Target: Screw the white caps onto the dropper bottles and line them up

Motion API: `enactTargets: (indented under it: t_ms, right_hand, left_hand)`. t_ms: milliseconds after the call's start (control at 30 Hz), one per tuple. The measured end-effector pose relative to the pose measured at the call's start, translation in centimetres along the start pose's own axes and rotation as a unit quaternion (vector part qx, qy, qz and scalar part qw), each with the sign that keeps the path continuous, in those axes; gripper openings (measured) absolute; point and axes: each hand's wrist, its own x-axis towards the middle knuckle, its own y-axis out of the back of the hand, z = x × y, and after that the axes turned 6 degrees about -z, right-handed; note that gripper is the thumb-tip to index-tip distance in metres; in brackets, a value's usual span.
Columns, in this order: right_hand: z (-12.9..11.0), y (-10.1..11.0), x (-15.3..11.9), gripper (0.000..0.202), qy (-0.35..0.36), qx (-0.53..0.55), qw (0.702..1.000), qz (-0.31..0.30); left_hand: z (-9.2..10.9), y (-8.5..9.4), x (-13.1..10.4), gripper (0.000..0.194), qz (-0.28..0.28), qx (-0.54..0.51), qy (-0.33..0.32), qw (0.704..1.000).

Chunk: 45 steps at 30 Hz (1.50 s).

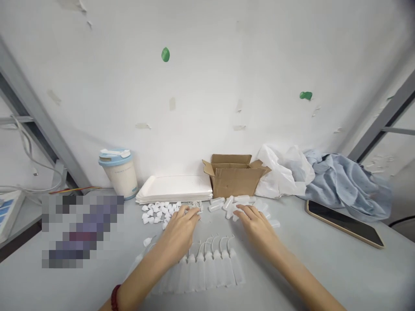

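My left hand (180,229) is over the table beside a pile of thin white curved tubes (195,204) and several small white caps (160,211). Its fingers are bent and a little apart, with nothing visible between them. My right hand (256,222) reaches over loose translucent plastic bottles (228,203), its fingertips at the pile's near edge and slightly spread. Below the hands lies a row of translucent squeeze bottles (210,270) fitted with curved tubes. My left forearm hides part of that row. A single cap (147,242) lies left of my wrist.
Along the wall stand a blue-lidded cup (121,175), a stack of white trays (177,188), an open cardboard box (238,181), a white plastic bag (279,172) and blue cloth (343,181). A phone (345,224) lies at right. A pixelated patch covers the left side.
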Motion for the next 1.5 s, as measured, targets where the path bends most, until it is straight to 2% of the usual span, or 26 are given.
enactTargets:
  t_ms: [167, 367, 500, 600, 733, 867, 933, 1033, 1133, 1200, 1267, 1400, 1500]
  right_hand:
    - [0.0, 0.0, 0.2, 0.052, -0.003, -0.035, 0.999, -0.036]
    - [-0.2, 0.1, 0.7, 0.05, -0.016, -0.056, 0.997, -0.057]
    - [-0.4, 0.2, 0.6, 0.046, -0.005, -0.045, 0.998, -0.052]
    - [-0.8, 0.5, 0.6, 0.046, 0.002, -0.02, 0.998, -0.066]
    - [-1.3, 0.4, 0.6, 0.043, 0.011, 0.009, 0.998, -0.055]
    - [-1.9, 0.3, 0.4, 0.038, 0.04, 0.079, 0.996, 0.005]
    - [-2.7, 0.7, 0.2, 0.033, 0.054, 0.156, 0.985, 0.048]
    - [-4.3, 1.4, -0.4, 0.031, 0.078, 0.264, 0.955, 0.109]
    - [-5.8, 2.1, -1.0, 0.032, 0.107, 0.304, 0.938, 0.126]
    - [-6.5, 2.4, -1.3, 0.034, 0.129, 0.311, 0.933, 0.129]
    - [-6.8, 2.6, -1.5, 0.035, 0.145, 0.309, 0.929, 0.141]
    - [-6.7, 2.8, -1.6, 0.035, 0.152, 0.297, 0.928, 0.166]
    - [-6.6, 2.8, -1.5, 0.037, 0.16, 0.297, 0.929, 0.152]
  left_hand:
    - [-0.1, -0.2, 0.1, 0.056, -0.017, -0.002, 0.009, 1.0]
    - [0.0, 0.1, 0.2, 0.059, -0.008, -0.048, 0.012, 0.999]
    - [0.3, 1.4, 0.1, 0.052, 0.05, -0.134, 0.014, 0.99]
    - [0.8, 2.9, -0.2, 0.041, 0.113, -0.215, 0.068, 0.968]
    - [0.9, 4.3, -0.9, 0.027, 0.161, -0.354, 0.16, 0.907]
    - [0.6, 4.0, -1.4, 0.022, 0.164, -0.513, 0.208, 0.817]
    - [1.1, 3.6, -1.6, 0.024, 0.137, -0.6, 0.221, 0.756]
    - [2.7, 3.2, -1.9, 0.028, 0.067, -0.722, 0.215, 0.654]
    - [4.4, 3.0, -2.2, 0.024, 0.023, -0.78, 0.203, 0.592]
    - [5.2, 2.9, -2.4, 0.022, 0.011, -0.797, 0.198, 0.571]
    - [5.6, 2.8, -2.5, 0.022, 0.011, -0.802, 0.202, 0.562]
    - [5.8, 2.5, -2.6, 0.022, 0.023, -0.799, 0.218, 0.56]
    - [6.0, 2.2, -2.6, 0.023, 0.025, -0.801, 0.213, 0.558]
